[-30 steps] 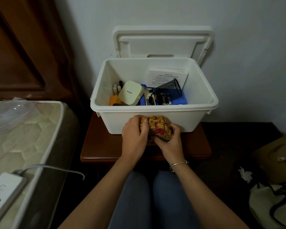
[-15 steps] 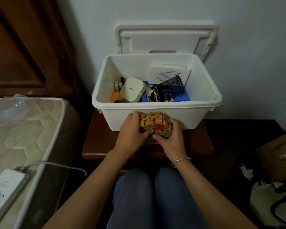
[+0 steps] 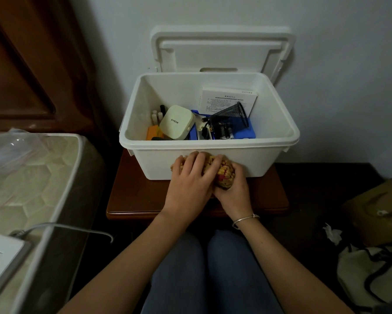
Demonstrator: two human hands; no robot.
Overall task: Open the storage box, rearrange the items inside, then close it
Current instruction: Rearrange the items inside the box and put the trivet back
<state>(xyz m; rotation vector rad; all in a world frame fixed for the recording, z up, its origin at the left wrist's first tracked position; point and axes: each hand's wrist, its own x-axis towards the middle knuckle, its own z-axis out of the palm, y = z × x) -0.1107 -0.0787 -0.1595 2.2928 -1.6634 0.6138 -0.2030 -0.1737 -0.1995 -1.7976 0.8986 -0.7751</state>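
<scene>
My left hand [image 3: 190, 180] and right hand [image 3: 234, 191] both grip one yellow-red beaded bundle [image 3: 225, 172] before one white storage box [image 3: 269, 160], lid [image 3: 220, 48] open.

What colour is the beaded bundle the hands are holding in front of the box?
The beaded bundle is yellow-tan with a red patch, seen in the head view.
</scene>
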